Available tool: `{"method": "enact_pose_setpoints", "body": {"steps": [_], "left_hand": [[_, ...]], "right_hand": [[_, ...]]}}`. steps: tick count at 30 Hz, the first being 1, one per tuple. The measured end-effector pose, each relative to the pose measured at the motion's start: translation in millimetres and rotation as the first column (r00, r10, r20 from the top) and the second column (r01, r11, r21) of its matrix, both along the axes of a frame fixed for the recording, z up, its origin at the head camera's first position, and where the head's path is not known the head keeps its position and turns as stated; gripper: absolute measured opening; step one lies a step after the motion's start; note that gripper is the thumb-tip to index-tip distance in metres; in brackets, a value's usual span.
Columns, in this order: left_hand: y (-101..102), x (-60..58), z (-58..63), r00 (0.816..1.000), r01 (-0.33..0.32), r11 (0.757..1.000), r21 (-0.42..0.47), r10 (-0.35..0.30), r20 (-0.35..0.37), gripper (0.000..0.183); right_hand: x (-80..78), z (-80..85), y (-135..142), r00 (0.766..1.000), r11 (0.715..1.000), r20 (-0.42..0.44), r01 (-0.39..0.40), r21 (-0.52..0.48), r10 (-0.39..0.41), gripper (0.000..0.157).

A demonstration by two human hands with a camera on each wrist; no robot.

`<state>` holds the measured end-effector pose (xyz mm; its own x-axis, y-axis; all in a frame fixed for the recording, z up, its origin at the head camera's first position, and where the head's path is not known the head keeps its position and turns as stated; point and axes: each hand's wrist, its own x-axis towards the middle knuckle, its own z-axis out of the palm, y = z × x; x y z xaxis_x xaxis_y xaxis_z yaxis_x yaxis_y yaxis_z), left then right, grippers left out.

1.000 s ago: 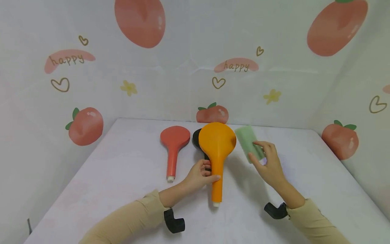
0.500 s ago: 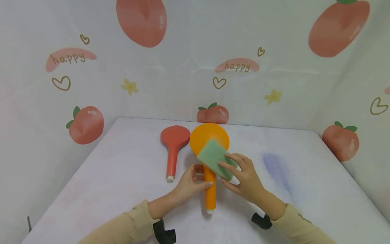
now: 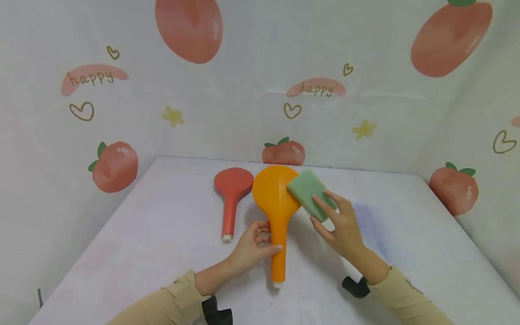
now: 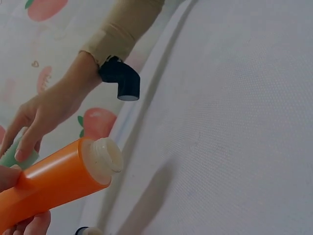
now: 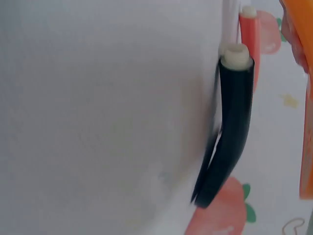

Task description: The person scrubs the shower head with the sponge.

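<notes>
An orange shower head (image 3: 273,194) is held up over the table, its round face toward the head camera. My left hand (image 3: 251,249) grips its handle, thumb across the front. In the left wrist view its white threaded end (image 4: 107,155) juts past the fingers. My right hand (image 3: 345,230) pinches a pale green sponge (image 3: 307,192) between thumb and fingers. One corner of the sponge overlaps the right edge of the orange head. Behind the held one lies a black shower head (image 5: 236,115), hidden in the head view but plain in the right wrist view.
A red shower head (image 3: 231,185) lies on the white table (image 3: 162,234), left of the orange one. To the right, the tabletop has a bluish smudge (image 3: 371,225). A printed fabric backdrop (image 3: 227,122) rises behind the table.
The right hand brought the sponge leftward across the orange shower head, then back to its right edge. The left hand shifted the shower head slightly left and nearer, covering the black one.
</notes>
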<state>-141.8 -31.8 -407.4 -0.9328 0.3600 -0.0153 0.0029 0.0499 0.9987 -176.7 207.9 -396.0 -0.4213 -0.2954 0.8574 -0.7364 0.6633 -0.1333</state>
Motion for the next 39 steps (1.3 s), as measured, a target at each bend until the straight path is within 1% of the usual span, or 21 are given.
{"method": "enact_pose_setpoints", "body": {"steps": [1,4,7,8,10,13,16,19,20,22,26,28,31,33,36,37,39], "left_hand": [[0,0.0,-0.2,1.000,0.002,1.000,-0.001,-0.002,0.000,0.054],[0,0.1,-0.3,1.000,0.007,1.000,-0.007,-0.008,-0.017,0.054],[1,0.4,0.0,0.999,0.012,1.000,-0.015,-0.012,-0.033,0.055],[1,0.5,0.2,0.999,0.011,1.000,-0.017,-0.012,-0.037,0.055],[2,0.6,0.0,0.999,0.010,1.000,-0.022,-0.011,-0.038,0.055],[2,0.9,-0.3,0.999,0.008,1.000,-0.026,-0.009,-0.034,0.054],[2,1.1,-0.4,1.000,0.017,1.000,-0.026,-0.018,-0.025,0.053],[2,1.4,0.4,0.999,0.030,0.999,-0.022,-0.030,-0.010,0.053],[2,1.5,0.7,0.999,0.033,0.999,-0.019,-0.033,-0.008,0.053],[2,1.5,0.9,0.999,0.038,0.999,-0.011,-0.038,-0.001,0.053],[3,2.1,0.6,0.999,0.049,0.999,-0.007,-0.049,-0.021,0.053],[3,2.6,0.7,0.998,0.050,0.999,-0.008,-0.050,-0.026,0.053],[3,3.1,1.5,0.999,0.052,0.999,-0.007,-0.052,-0.011,0.053],[3,3.3,1.6,0.999,0.053,0.999,-0.008,-0.053,0.000,0.053],[4,3.7,1.4,0.998,0.063,0.998,-0.009,-0.063,0.002,0.053],[4,3.9,1.1,0.998,0.067,0.998,-0.008,-0.067,0.000,0.053],[4,4.3,0.6,0.997,0.072,0.997,-0.007,-0.072,-0.007,0.052]], "right_hand": [[0.4,-0.6,-1,1.000,1.000,-0.001,-0.007,0.007,0.007,0.047],[3.4,-2.8,-5,0.997,0.996,-0.027,-0.069,0.063,0.071,0.044],[6.2,-3.0,-10,0.988,0.982,-0.062,-0.134,0.133,0.143,0.041],[6.4,-2.5,-11,0.984,0.978,-0.072,-0.148,0.150,0.160,0.041],[5.2,-0.8,-11,0.982,0.975,-0.086,-0.152,0.161,0.168,0.040],[0.0,2.8,-7,0.987,0.985,-0.086,-0.126,0.115,0.136,0.041],[-6.4,5.6,-2,0.995,0.997,-0.057,-0.075,0.025,0.076,0.044],[-10.8,6.8,0,0.999,0.999,-0.019,-0.032,-0.044,0.031,0.047],[-11.5,6.9,0,1.000,0.998,-0.011,-0.026,-0.051,0.025,0.047],[-11.5,7.0,-2,0.999,0.998,-0.006,-0.037,-0.045,0.037,0.046],[-10.3,9.2,-6,0.995,0.996,-0.033,-0.090,0.011,0.090,0.042],[-11.2,11.0,-6,0.994,0.994,-0.044,-0.103,0.022,0.104,0.041],[-15.1,12.7,-3,0.997,0.997,-0.023,-0.077,-0.009,0.077,0.042],[-18.9,13.5,0,0.999,0.998,0.018,-0.035,-0.049,0.036,0.045],[-23.5,14.5,3,0.996,0.995,0.087,0.023,-0.095,-0.015,0.049],[-24.5,14.8,3,0.995,0.994,0.100,0.029,-0.101,-0.019,0.049],[-25.2,15.4,3,0.994,0.996,0.113,0.012,-0.093,-0.001,0.048]]}}
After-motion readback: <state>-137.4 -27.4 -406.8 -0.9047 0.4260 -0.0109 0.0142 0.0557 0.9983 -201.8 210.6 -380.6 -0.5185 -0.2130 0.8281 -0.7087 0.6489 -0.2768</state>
